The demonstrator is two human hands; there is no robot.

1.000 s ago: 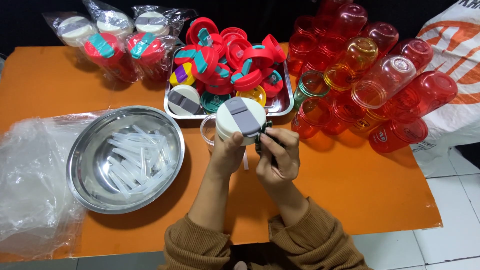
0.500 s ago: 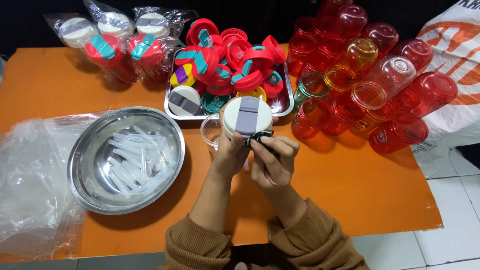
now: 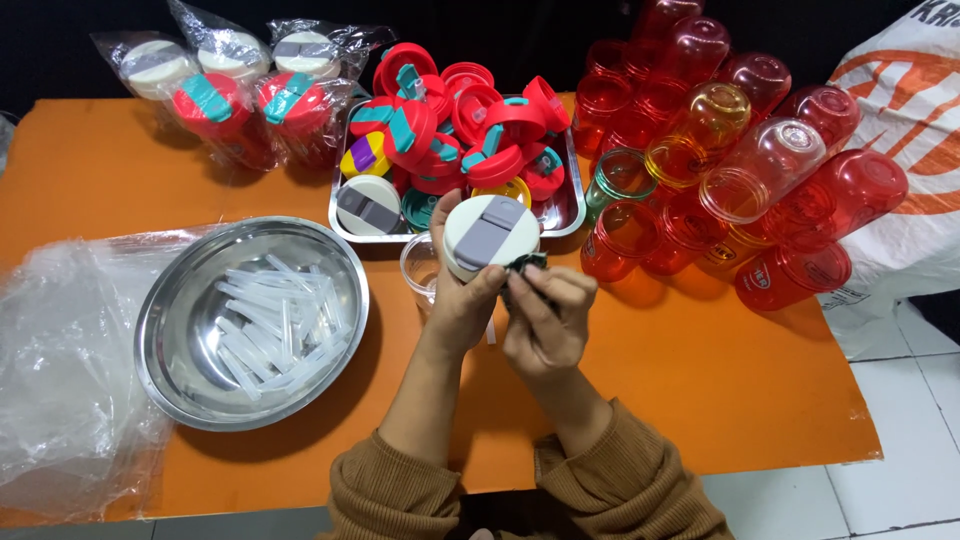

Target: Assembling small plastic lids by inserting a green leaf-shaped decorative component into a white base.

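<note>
My left hand (image 3: pixel 462 300) grips a clear plastic cup (image 3: pixel 425 268) fitted with a cream lid (image 3: pixel 490 236) that has a grey flip tab. It holds the cup tilted over the orange table (image 3: pixel 720 380), with the lid facing up toward me. My right hand (image 3: pixel 548 315) pinches a small dark green piece (image 3: pixel 524 268) against the lid's right edge. A thin clear straw pokes out below the two hands.
A steel bowl (image 3: pixel 160 330) of clear straws sits left, beside crumpled plastic bags (image 3: pixel 60 370). A steel tray (image 3: pixel 565 215) of red, teal and cream lids stands behind. Red and orange cups (image 3: pixel 740 180) pile at right. Bagged cups (image 3: pixel 230 90) lie at the back left.
The cup with the cream lid has tipped more upright toward me. My right hand has shifted to the lid's right edge, fingers working the dark green piece.
</note>
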